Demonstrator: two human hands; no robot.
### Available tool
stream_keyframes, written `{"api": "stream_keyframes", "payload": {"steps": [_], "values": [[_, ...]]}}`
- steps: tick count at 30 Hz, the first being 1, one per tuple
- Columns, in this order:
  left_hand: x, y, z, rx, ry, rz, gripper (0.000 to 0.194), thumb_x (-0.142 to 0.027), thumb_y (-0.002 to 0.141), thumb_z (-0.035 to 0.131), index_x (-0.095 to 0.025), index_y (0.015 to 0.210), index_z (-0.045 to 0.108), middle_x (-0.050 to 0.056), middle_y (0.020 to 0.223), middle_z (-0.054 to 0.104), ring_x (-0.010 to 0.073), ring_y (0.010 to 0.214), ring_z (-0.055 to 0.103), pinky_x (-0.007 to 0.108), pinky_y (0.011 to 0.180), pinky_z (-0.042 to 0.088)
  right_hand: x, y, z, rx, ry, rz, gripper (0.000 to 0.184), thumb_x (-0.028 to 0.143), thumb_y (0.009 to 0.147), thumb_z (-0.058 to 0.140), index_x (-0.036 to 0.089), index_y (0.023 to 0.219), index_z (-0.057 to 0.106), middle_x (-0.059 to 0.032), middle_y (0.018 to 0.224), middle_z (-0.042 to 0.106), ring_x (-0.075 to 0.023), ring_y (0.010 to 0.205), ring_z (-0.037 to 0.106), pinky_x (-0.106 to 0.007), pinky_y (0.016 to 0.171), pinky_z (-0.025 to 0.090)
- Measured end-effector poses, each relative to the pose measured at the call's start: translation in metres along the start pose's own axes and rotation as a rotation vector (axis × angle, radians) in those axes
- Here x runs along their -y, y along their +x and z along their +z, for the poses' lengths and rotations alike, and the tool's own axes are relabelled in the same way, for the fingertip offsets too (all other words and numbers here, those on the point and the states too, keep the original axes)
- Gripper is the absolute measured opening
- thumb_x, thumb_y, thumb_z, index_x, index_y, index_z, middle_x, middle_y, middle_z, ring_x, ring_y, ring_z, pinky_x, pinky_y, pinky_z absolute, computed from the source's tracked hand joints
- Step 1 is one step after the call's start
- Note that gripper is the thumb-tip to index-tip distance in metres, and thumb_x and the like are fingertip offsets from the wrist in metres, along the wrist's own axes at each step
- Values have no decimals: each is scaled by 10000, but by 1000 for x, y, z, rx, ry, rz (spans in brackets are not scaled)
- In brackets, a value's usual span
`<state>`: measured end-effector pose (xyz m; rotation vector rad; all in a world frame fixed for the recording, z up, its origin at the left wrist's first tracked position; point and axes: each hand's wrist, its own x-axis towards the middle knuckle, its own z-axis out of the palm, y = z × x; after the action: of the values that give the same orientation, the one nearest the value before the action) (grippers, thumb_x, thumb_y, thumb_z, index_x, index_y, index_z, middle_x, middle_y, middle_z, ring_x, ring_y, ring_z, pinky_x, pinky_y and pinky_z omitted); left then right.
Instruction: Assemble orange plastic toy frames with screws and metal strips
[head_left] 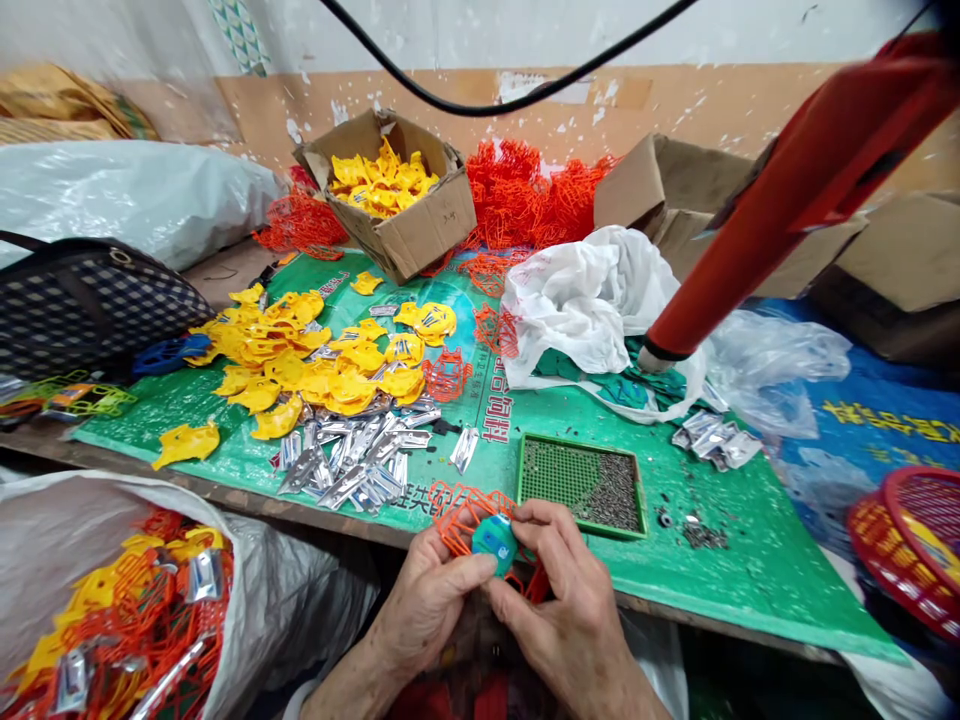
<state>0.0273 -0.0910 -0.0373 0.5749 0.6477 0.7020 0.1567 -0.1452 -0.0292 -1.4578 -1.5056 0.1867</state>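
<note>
In front of the table's near edge, my left hand (429,592) pinches an orange plastic lattice piece (456,518) together with a teal, roughly round plastic part (493,543). My left thumb lies on the teal part's lower edge. My right hand (568,590) closes on the right side of the same pieces, its fingertips at the teal part's rim. Whether something small sits between those right fingers is hidden. Just beyond my hands lies a green tray (553,478) with small dark grey bits gathered on its right side.
Yellow plastic parts (281,345) and shiny silver blades (360,455) are heaped at left. Behind stands a cardboard box (427,225) of yellow parts. A red power tool (780,210) hangs at right above a white bag (592,300). An open sack (292,590) holds mixed parts.
</note>
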Motion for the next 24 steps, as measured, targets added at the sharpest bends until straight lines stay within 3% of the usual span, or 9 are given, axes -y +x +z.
{"api": "stream_keyframes", "payload": {"steps": [11, 18, 20, 24], "values": [[-1, 1, 3, -30, 78, 5, 279, -142, 704, 737, -175, 981, 756, 38, 897, 736, 152, 788, 635, 242, 779, 504, 3, 2, 1, 11, -3, -31, 132, 180, 820, 666, 168, 909, 569, -91, 887, 640, -201, 792, 669, -313, 623, 600], [-1, 2, 5, -18, 141, 10, 278, -126, 738, 694, -180, 1008, 733, 22, 881, 702, 146, 793, 604, 248, 790, 480, -6, 1, -16, 161, -33, -10, 282, 321, 846, 683, 149, 1051, 597, -139, 1050, 627, -232, 880, 690, -344, 666, 622], [0, 1, 4, 2, 167, 5, 237, -145, 751, 692, -171, 984, 727, 29, 879, 693, 157, 796, 599, 266, 788, 475, -11, 2, -31, 118, -53, 10, 281, 329, 859, 675, 155, 1073, 617, -135, 1081, 618, -217, 896, 679, -334, 695, 618], [1, -1, 1, 9, 230, -20, 211, -198, 759, 713, -156, 966, 715, 37, 850, 680, 162, 758, 590, 285, 761, 469, -28, 13, -71, -139, -85, 133, 200, 280, 839, 705, 204, 1020, 666, -87, 1084, 627, -170, 827, 650, -304, 655, 580]]}}
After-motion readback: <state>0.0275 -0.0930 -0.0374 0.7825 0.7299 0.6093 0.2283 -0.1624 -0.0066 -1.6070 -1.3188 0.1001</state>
